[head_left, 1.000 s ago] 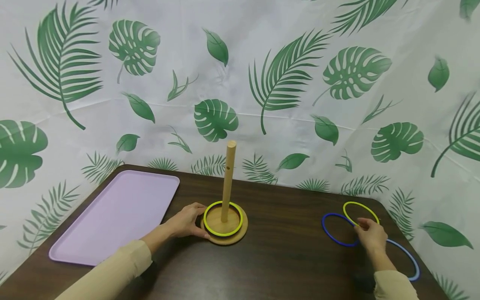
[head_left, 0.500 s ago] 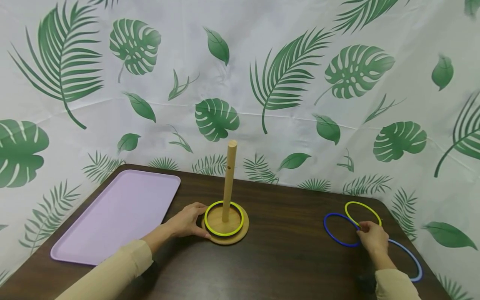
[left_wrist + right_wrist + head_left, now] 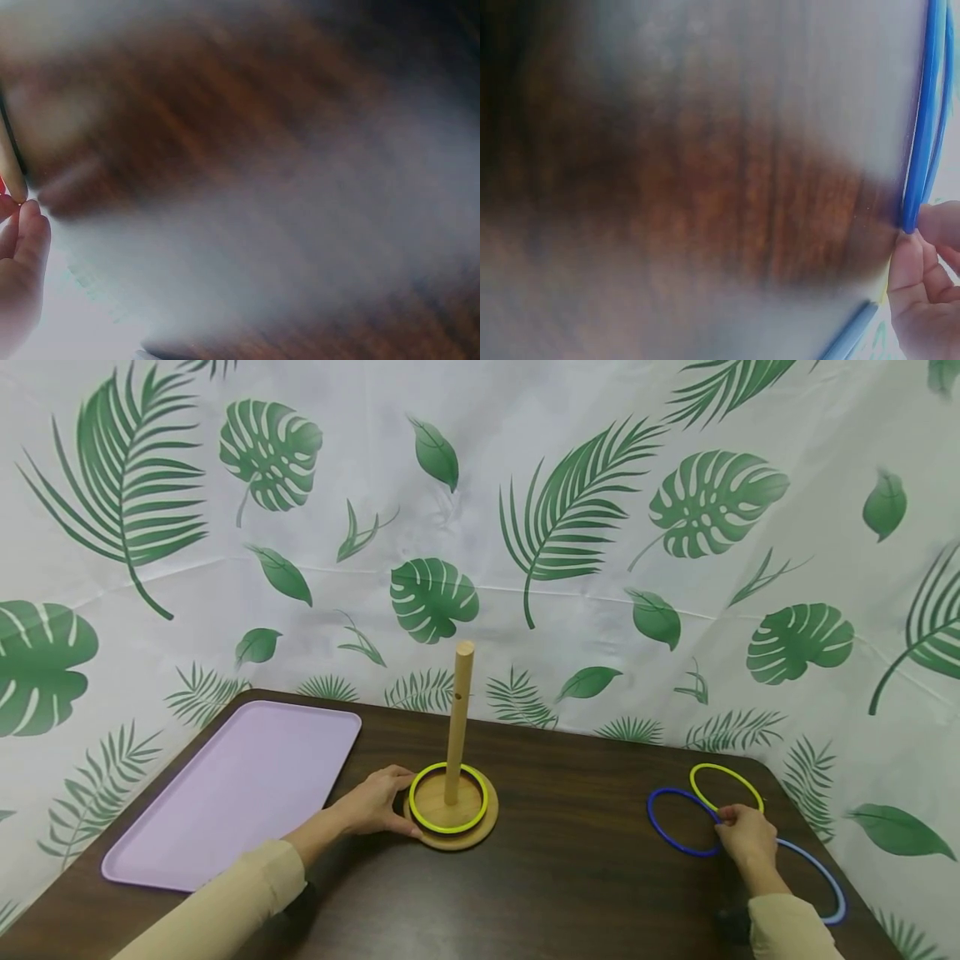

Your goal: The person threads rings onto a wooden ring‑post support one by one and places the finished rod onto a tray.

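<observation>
Head cam bright; wrist cams v. blurry, glare on tbl (image 3: pixel 735 202).

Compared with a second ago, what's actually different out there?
Very little. The right hand was already at the dark blue ring; its fingers have drawn in slightly and now pinch it. The ring's near edge seems to have shifted a touch toward the person. Nothing was let go. Unchanged: left hand on the wooden base, yellow ring around the pole, tray.
</observation>
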Motion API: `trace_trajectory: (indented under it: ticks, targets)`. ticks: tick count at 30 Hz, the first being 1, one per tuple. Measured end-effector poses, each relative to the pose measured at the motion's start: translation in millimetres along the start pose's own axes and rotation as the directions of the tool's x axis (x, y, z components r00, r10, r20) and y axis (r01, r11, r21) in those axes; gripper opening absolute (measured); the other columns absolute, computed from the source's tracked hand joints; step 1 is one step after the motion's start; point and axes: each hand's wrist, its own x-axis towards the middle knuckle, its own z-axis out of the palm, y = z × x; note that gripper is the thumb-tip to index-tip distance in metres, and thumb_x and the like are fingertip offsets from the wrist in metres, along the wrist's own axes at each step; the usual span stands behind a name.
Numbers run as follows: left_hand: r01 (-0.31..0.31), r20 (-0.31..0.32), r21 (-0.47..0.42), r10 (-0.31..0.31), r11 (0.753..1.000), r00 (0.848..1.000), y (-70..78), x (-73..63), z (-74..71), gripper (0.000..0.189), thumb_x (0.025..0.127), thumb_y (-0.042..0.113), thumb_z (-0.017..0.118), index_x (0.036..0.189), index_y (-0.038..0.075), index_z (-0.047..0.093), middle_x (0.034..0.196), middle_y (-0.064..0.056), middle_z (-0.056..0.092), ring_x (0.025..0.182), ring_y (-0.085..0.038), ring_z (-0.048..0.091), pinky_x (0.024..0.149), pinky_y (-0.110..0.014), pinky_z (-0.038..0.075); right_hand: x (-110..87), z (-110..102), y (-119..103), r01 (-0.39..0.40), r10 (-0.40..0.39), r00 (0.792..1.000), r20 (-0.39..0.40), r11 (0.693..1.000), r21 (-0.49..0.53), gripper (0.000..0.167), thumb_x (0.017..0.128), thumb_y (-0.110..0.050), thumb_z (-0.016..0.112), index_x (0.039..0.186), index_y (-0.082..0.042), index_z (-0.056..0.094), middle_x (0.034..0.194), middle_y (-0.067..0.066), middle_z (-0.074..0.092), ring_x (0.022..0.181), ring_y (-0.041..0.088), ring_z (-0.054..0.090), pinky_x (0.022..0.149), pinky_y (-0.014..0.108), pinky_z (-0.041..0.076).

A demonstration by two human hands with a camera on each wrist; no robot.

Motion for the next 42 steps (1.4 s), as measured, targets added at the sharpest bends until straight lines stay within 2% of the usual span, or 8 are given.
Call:
trace_trajectory:
  ticks: [9, 20, 24, 30, 32, 35, 38, 42]
  targets:
    - [-0.011, 0.001, -0.006, 0.011, 1.000, 1.000, -0.1, -0.1, 1.3, 0.079, 0.065, 0.040, 0.084, 0.122, -0.007, 0.058, 0.122, -0.022, 0.055, 0.114, -0.038, 0.052, 0.096, -0.050, 0.043, -3.0, 0, 4, -0.002, 0.002, 1.000, -0.015, 1.000, -0.002, 0.022, 0.081, -0.005, 0.058, 0.094, 0.012, 0.063, 0.097, 0.031, 0.063, 0.095, 0.054, 0.051, 0.080, 0.057, 0.040]
    - [-0.004, -0.002, -0.003, 0.004, 1.000, 1.000, 0.9, -1.1, 0.3, 0.079, 0.065, 0.040, 0.085, 0.122, -0.007, 0.058, 0.122, -0.022, 0.055, 0.114, -0.038, 0.052, 0.096, -0.050, 0.043, -6.3, -1, -7, 0.060, -0.057, 0.997, -0.061, 0.997, 0.047, 0.021, 0.084, -0.008, 0.061, 0.090, 0.012, 0.065, 0.087, 0.027, 0.066, 0.088, 0.048, 0.056, 0.080, 0.056, 0.037]
    - [0.010, 0.003, -0.008, -0.010, 1.000, 1.000, 1.0, -1.2, 0.1, 0.079, 0.065, 0.041, 0.084, 0.122, -0.007, 0.058, 0.123, -0.022, 0.055, 0.115, -0.038, 0.051, 0.096, -0.051, 0.043, -5.0, -1, -22, 0.066, -0.060, 0.996, -0.062, 0.992, 0.103, 0.023, 0.086, -0.010, 0.060, 0.094, 0.012, 0.064, 0.087, 0.026, 0.066, 0.089, 0.046, 0.056, 0.085, 0.057, 0.033]
    - [-0.001, 0.002, -0.006, 0.001, 1.000, 1.000, 1.0, -1.3, -0.5, 0.079, 0.065, 0.041, 0.084, 0.122, -0.007, 0.057, 0.122, -0.022, 0.055, 0.115, -0.038, 0.052, 0.096, -0.051, 0.042, -2.6, -2, -50, 0.113, -0.100, 0.990, -0.100, 0.983, 0.142, 0.023, 0.087, -0.010, 0.062, 0.096, 0.011, 0.065, 0.087, 0.025, 0.067, 0.083, 0.040, 0.058, 0.080, 0.051, 0.036]
    - [-0.006, 0.001, -0.004, 0.006, 1.000, 1.000, 1.3, -1.5, -0.9, 0.079, 0.065, 0.041, 0.084, 0.122, -0.008, 0.058, 0.122, -0.023, 0.055, 0.114, -0.038, 0.052, 0.096, -0.051, 0.043, -1.8, -4, -61, 0.136, -0.118, 0.985, -0.123, 0.979, 0.151, 0.022, 0.087, -0.011, 0.063, 0.095, 0.009, 0.066, 0.085, 0.023, 0.068, 0.077, 0.033, 0.060, 0.076, 0.047, 0.037]
    - [-0.008, -0.001, -0.002, 0.008, 1.000, 1.000, 1.6, -1.6, -1.3, 0.079, 0.065, 0.041, 0.084, 0.122, -0.008, 0.058, 0.122, -0.023, 0.055, 0.114, -0.038, 0.052, 0.096, -0.051, 0.043, -0.6, -7, -79, 0.162, -0.138, 0.980, -0.146, 0.971, 0.173, 0.022, 0.087, -0.012, 0.064, 0.096, 0.007, 0.068, 0.081, 0.019, 0.069, 0.065, 0.016, 0.058, 0.071, 0.035, 0.041]
    - [-0.005, -0.001, -0.003, 0.005, 1.000, 1.000, 1.7, -1.6, -1.3, 0.080, 0.065, 0.041, 0.084, 0.122, -0.008, 0.058, 0.122, -0.022, 0.055, 0.114, -0.038, 0.052, 0.096, -0.051, 0.043, -0.4, -11, -99, 0.171, -0.140, 0.981, -0.134, 0.949, 0.264, 0.022, 0.088, -0.011, 0.064, 0.099, 0.008, 0.067, 0.080, 0.017, 0.069, 0.060, 0.000, 0.052, 0.061, 0.021, 0.044]
    - [-0.002, -0.001, -0.007, 0.002, 1.000, 1.000, 1.6, -1.4, -0.9, 0.079, 0.065, 0.041, 0.084, 0.122, -0.007, 0.058, 0.121, -0.022, 0.056, 0.114, -0.038, 0.052, 0.096, -0.051, 0.043, -1.7, -15, -126, 0.179, -0.150, 0.983, -0.105, 0.902, 0.394, 0.022, 0.090, -0.008, 0.062, 0.102, 0.011, 0.064, 0.081, 0.016, 0.067, 0.059, -0.006, 0.050, 0.053, 0.014, 0.045]
